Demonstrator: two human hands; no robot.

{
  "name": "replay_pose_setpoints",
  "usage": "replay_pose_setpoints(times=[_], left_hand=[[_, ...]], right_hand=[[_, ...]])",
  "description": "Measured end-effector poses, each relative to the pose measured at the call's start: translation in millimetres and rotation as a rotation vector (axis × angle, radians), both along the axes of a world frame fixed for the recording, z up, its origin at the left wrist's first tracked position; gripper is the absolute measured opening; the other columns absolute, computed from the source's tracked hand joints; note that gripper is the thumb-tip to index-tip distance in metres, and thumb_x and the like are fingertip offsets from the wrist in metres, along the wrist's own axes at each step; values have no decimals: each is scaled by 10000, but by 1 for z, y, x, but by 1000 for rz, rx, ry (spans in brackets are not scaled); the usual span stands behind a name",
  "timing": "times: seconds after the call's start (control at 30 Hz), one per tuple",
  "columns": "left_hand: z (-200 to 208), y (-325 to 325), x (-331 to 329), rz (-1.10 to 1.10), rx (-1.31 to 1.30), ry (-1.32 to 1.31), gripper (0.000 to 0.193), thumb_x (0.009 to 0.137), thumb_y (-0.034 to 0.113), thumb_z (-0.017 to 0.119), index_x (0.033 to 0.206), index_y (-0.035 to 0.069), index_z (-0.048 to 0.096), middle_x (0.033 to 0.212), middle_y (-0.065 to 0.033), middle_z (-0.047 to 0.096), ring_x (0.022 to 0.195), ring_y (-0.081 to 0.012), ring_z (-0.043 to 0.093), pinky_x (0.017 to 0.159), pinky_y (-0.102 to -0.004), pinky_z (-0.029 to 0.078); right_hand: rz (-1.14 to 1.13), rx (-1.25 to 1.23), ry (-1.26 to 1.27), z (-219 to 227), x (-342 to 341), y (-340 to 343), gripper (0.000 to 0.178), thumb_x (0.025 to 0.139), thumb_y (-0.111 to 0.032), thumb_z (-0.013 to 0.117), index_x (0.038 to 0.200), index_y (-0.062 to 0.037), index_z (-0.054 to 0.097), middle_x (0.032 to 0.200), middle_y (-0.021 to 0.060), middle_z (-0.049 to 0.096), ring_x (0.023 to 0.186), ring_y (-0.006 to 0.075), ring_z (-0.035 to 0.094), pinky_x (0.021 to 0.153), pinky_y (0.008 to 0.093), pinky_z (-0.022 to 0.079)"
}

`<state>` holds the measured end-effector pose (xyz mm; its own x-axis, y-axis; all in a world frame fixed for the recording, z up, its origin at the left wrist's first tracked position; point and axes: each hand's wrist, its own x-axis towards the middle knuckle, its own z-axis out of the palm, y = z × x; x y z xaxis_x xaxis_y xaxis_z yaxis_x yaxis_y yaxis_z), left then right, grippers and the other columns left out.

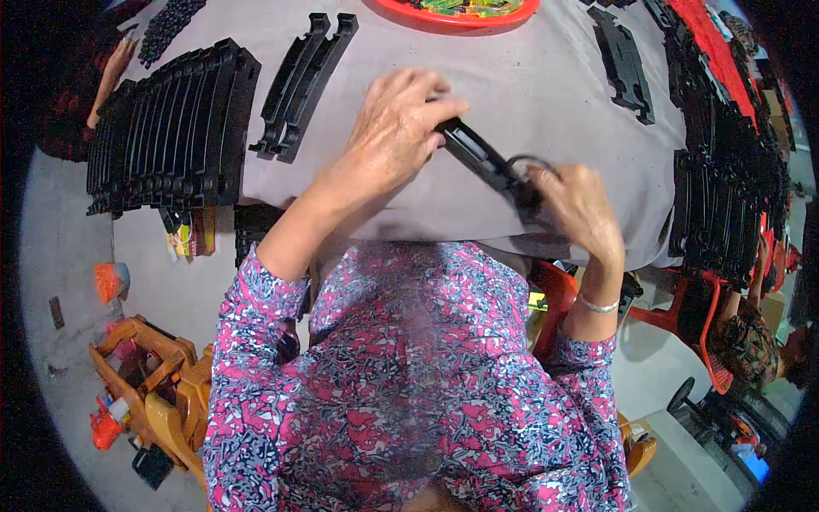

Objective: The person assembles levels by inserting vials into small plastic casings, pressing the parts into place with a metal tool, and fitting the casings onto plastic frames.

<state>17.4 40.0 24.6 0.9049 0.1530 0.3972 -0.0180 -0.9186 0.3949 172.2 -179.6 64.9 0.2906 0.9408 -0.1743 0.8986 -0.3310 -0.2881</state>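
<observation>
Gripping a long black part at one o'clock, over a grey cloth, slanted from ten toward four o'clock. Pinching its upper end between thumb and forefinger of the left hand, with the remaining fingers bent and close together. Curling the fingers of the right hand near the lower end, beside a thin dark strand; too blurred to tell whether pinching either. Wearing a floral garment and, on the right wrist, a pale bracelet. Facing a red basin of yellow-green pieces at twelve o'clock, with two black strips side by side at eleven and a packed black row at ten. Working opposite dark pieces between one and two o'clock and black stacks at three, with another person's arm beyond the row at ten.
</observation>
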Motion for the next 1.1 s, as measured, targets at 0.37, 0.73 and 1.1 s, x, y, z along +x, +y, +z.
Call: replay_pose_setpoints(times=[0.37, 0.73, 1.1], left_hand=[[-1, -13, -10, 107, -678, 33, 400, 906, 129, 621, 1269, -31, 572, 1051, -163, 611, 993, -325, 633, 896, -389, 506], [16, -37, -21, -27, -348, 232, 376, 741, 104, 649, 1103, 8, 618, 920, -156, 562, 878, -375, 594, 758, -461, 487], [8, -52, -29, -60, -89, -36, 315, 695, 84, 701, 1007, 97, 655, 952, -44, 605, 936, -271, 599, 808, -392, 477]], right_hand=[[53, 176, 927, -26, -78, 15, 308, 992, -181, 474, 1080, 42, 668, 710, 91, 625, 601, 154, 584, 616, 330, 500], [-292, 1109, 1837, 15, -25, -10, 483, 1017, -429, 454, 664, -119, 346, 582, -36, 255, 505, 96, 211, 457, 277, 182], [-243, 1249, 1826, -18, -10, 32, 561, 1026, -523, 371, 620, -147, 282, 562, -33, 247, 513, 104, 189, 478, 285, 172]])
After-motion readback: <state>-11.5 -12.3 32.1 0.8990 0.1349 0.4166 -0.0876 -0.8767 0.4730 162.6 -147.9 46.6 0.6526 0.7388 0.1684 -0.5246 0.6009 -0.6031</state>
